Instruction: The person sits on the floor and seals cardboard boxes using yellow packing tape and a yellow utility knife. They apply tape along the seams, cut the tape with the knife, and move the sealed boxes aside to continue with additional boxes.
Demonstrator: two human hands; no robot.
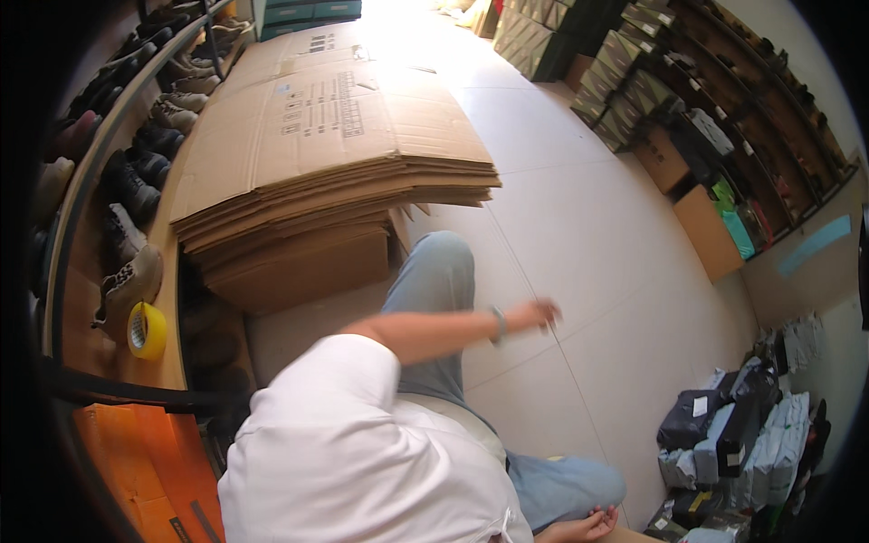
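Observation:
My left arm stretches across my body to the right, a band [499,324] round its wrist. My left hand [534,315] is in the air over the pale tiled floor; motion smears its fingers, and I cannot make out anything in them. Low in the view, my right hand [590,526] is beside my bent right knee [579,489], fingers loosely curled and a little apart, with nothing visible in them. My other knee [442,267] is raised near a stack of flattened cardboard boxes [335,136]. Neither hand touches the stack.
At left, a shelf holds several shoes [131,185] and a yellow tape roll [147,331]; an orange box [136,462] stands below. Wrapped parcels [724,443] pile up at lower right. Shoe boxes [625,100] and an open carton [708,233] line the far right.

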